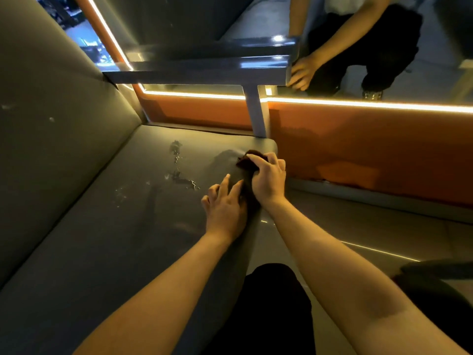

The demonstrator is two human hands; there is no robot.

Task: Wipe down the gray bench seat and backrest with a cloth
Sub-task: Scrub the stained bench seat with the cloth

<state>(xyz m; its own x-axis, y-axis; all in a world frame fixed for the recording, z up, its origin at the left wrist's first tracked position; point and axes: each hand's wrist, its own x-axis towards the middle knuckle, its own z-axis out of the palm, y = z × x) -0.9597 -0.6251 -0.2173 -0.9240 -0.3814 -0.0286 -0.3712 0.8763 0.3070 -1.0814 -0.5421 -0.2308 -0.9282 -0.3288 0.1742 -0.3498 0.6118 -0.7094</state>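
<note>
Gray, smooth upholstery covers the bench seat (107, 239), which fills the lower left of the head view and runs away toward a far corner. The matching gray backrest (51, 119) rises along the seat's left side. On the seat, toward that far corner, lie several small wet, shiny patches (179, 172) (they look like spilled liquid, though what it is cannot be told).

At the seat's front edge, just right of the patches, the right hand (268, 180) presses a dark, bunched cloth (252, 160) onto the upholstery, its fingers curled and clamped over the cloth. The left hand (225, 208) rests flat on the seat just beside the right wrist, nearer the viewer, its fingers spread apart and holding nothing. Both bare forearms reach in from the bottom of the frame.

Beyond the seat's far end stands an orange wall panel (358, 149) edged with a glowing light strip (358, 104). A dark glossy tabletop (204, 65) on a pale leg (256, 114) hangs above that far end. A mirrored surface past the seat shows a crouching person's reflection (358, 44).
</note>
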